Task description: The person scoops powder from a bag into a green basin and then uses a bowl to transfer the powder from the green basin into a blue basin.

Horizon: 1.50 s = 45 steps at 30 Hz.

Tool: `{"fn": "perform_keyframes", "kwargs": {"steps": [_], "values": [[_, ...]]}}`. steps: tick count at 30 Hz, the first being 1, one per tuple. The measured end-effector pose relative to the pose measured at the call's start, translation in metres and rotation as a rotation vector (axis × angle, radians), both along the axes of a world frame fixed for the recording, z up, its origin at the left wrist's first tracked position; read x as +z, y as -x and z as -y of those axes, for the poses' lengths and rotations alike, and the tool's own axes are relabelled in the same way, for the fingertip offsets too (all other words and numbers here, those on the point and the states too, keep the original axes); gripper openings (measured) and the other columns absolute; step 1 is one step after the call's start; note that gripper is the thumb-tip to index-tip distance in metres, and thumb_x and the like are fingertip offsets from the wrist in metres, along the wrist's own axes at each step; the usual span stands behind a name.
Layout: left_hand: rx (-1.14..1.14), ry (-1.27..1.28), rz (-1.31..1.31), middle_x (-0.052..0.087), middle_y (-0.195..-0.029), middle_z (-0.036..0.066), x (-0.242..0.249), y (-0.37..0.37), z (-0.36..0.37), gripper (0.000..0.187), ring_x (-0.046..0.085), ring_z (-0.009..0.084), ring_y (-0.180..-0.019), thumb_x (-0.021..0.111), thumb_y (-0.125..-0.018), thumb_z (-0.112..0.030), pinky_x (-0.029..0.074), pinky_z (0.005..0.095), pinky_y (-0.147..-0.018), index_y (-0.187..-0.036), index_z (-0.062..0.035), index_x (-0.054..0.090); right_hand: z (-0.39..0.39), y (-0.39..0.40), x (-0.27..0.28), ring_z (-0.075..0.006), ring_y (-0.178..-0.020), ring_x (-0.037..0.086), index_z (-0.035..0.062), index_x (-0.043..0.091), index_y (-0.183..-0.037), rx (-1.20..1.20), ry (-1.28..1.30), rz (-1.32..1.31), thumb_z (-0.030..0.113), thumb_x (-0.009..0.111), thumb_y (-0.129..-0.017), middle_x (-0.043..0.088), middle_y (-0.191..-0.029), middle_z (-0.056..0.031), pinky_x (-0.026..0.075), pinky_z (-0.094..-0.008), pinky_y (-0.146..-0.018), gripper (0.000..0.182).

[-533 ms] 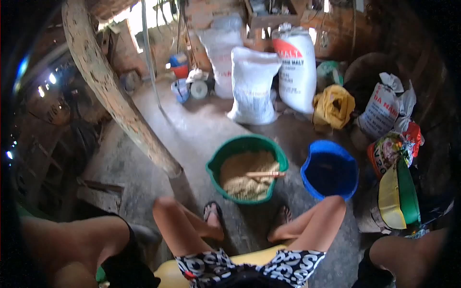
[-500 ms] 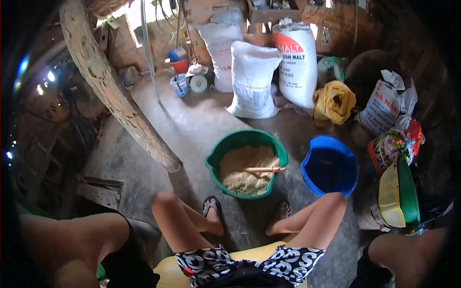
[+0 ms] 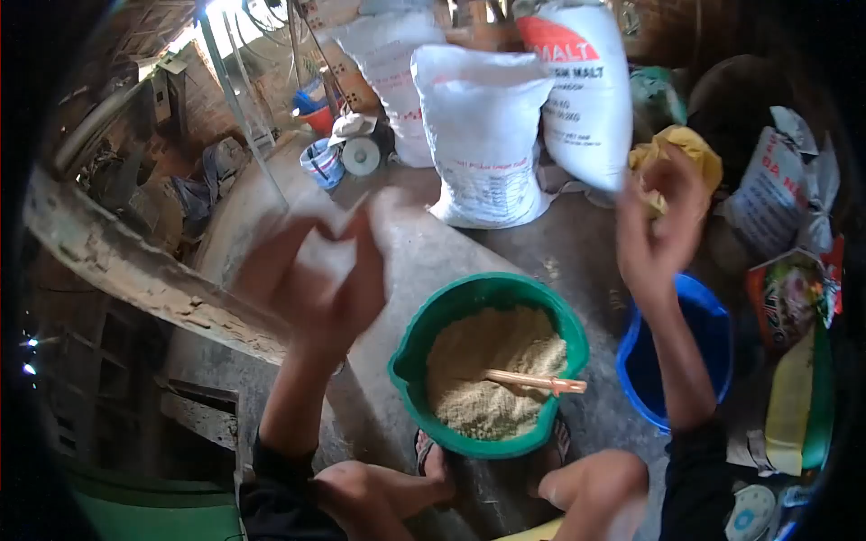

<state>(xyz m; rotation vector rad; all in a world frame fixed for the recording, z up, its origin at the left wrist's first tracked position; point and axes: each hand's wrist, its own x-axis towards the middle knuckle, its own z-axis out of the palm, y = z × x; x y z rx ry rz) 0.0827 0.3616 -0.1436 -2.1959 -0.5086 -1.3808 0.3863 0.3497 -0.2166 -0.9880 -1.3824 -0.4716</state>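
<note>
My left hand (image 3: 317, 275) is raised left of the green basin, blurred by motion, its thumb and fingers curved apart around nothing. On the other side my right hand (image 3: 666, 221) is up above the blue tub (image 3: 681, 397), fingers apart and holding nothing. Between my feet and the sacks stands the green basin (image 3: 487, 447), filled with a tan, bran-like meal (image 3: 492, 338). A tool with a light wooden handle (image 3: 532, 381) lies in the meal, the handle reaching over the basin's right rim; its other end is hidden. Neither hand touches the basin.
An open white sack (image 3: 487, 135) and a malt sack (image 3: 586, 99) stand behind the basin. A wooden post (image 3: 144, 261) slants across the left. A yellow bag (image 3: 690, 144), a printed sack (image 3: 767, 189) and a small pail (image 3: 320, 162) are on the floor.
Both hands have come up from low at the sides to in front of me. The view has moved closer to the basin and tilted.
</note>
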Motion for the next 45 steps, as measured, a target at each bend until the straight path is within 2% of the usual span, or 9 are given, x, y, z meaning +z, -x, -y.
{"fn": "perform_keyframes", "kwargs": {"steps": [7, 12, 16, 21, 28, 33, 36, 38, 45], "values": [[0.1, 0.01, -0.13, 0.043, -0.133, 0.016, -0.092, -0.092, -0.236, 0.065, 0.043, 0.0324, -0.12, 0.075, -0.071, -0.009, 0.039, 0.0426, -0.099, -0.128, -0.0051, 0.045, -0.214, -0.017, -0.023, -0.036, -0.132, 0.03, 0.0101, 0.029, -0.142, -0.199, 0.203, 0.387, 0.002, 0.073, -0.068, 0.032, -0.142, -0.0173, 0.032, -0.0453, -0.106, 0.087], [0.315, -0.007, -0.367, 0.045, -0.133, 0.02, -0.097, -0.122, -0.3, 0.078, 0.045, 0.032, -0.123, 0.071, -0.073, -0.015, 0.016, 0.0489, -0.113, -0.14, -0.0063, 0.032, -0.281, -0.04, -0.065, -0.0318, -0.09, 0.063, 0.0053, 0.049, -0.127, -0.038, 0.638, 0.608, 0.026, 0.056, -0.083, 0.065, -0.085, -0.0194, 0.041, -0.0443, -0.094, 0.049], [0.066, -0.002, -0.634, 0.06, -0.068, 0.005, -0.184, -0.09, -0.309, 0.009, 0.063, 0.0252, -0.075, 0.06, -0.076, -0.012, 0.046, 0.0427, -0.083, -0.067, -0.0107, 0.059, -0.242, -0.019, -0.084, -0.029, -0.073, 0.065, -0.0024, 0.064, -0.089, 0.199, 1.322, 0.453, 0.033, 0.041, -0.093, 0.065, -0.077, -0.0217, 0.05, -0.0384, -0.078, 0.043], [-0.035, 0.228, -0.987, 0.058, -0.07, 0.001, -0.247, -0.079, -0.235, 0.004, 0.061, 0.0133, -0.073, 0.061, -0.074, -0.01, 0.046, 0.0287, -0.078, -0.07, -0.0116, 0.06, -0.237, -0.002, -0.116, -0.0138, -0.064, 0.062, -0.0022, 0.062, -0.097, 0.3, 1.503, 0.202, 0.018, 0.052, -0.088, 0.064, -0.072, -0.0128, 0.05, -0.0313, -0.064, 0.024], [-0.163, 0.356, -0.829, 0.055, -0.074, 0.002, -0.225, -0.073, -0.224, 0.003, 0.059, 0.0152, -0.074, 0.063, -0.074, -0.01, 0.045, 0.0297, -0.071, -0.074, -0.0102, 0.06, -0.307, 0.012, -0.154, -0.03, -0.073, 0.065, -0.0042, 0.06, -0.095, 0.207, 0.874, 0.338, 0.006, 0.059, -0.08, 0.065, -0.08, -0.0197, 0.05, -0.0351, -0.07, 0.018], [-0.169, 0.275, -0.937, 0.056, -0.076, 0.002, -0.228, -0.073, -0.209, 0.004, 0.059, 0.0167, -0.078, 0.06, -0.072, -0.015, 0.049, 0.028, -0.074, -0.073, -0.011, 0.06, -0.371, 0.017, -0.16, -0.0252, -0.08, 0.064, -0.0004, 0.066, -0.097, -0.016, 1.727, 0.282, 0.016, 0.056, -0.079, 0.064, -0.088, -0.0152, 0.051, -0.0341, -0.074, 0.026], [-0.169, 0.329, -0.995, 0.057, -0.079, 0.002, -0.237, -0.068, -0.199, 0.005, 0.059, 0.0157, -0.082, 0.061, -0.073, -0.013, 0.048, 0.0263, -0.076, -0.074, -0.0086, 0.063, -0.415, -0.01, -0.242, -0.0271, -0.095, 0.063, 0.0015, 0.067, -0.1, 0.13, 1.427, -0.386, 0.017, 0.054, -0.081, 0.065, -0.098, -0.0169, 0.049, -0.0353, -0.084, 0.027], [-0.194, 0.315, -0.953, 0.058, -0.08, 0.003, -0.245, -0.062, -0.199, 0.006, 0.059, 0.0162, -0.081, 0.062, -0.073, -0.012, 0.047, 0.0262, -0.076, -0.075, -0.0073, 0.065, -0.44, -0.001, -0.272, -0.0376, -0.104, 0.059, -0.0096, 0.059, -0.104, -0.381, 1.28, 0.315, 0.035, 0.06, -0.08, 0.058, -0.116, -0.025, 0.047, -0.039, -0.094, 0.051], [-0.165, 0.271, -0.966, 0.06, -0.08, 0.005, -0.288, -0.05, -0.205, 0.009, 0.059, 0.0171, -0.079, 0.061, -0.075, -0.013, 0.046, 0.0273, -0.073, -0.075, -0.0054, 0.066, -0.471, -0.009, -0.34, -0.0349, -0.108, 0.059, -0.0141, 0.047, -0.119, -0.423, 1.309, 0.102, 0.046, 0.069, -0.071, 0.06, -0.112, -0.0271, 0.048, -0.04, -0.091, 0.08]]}}
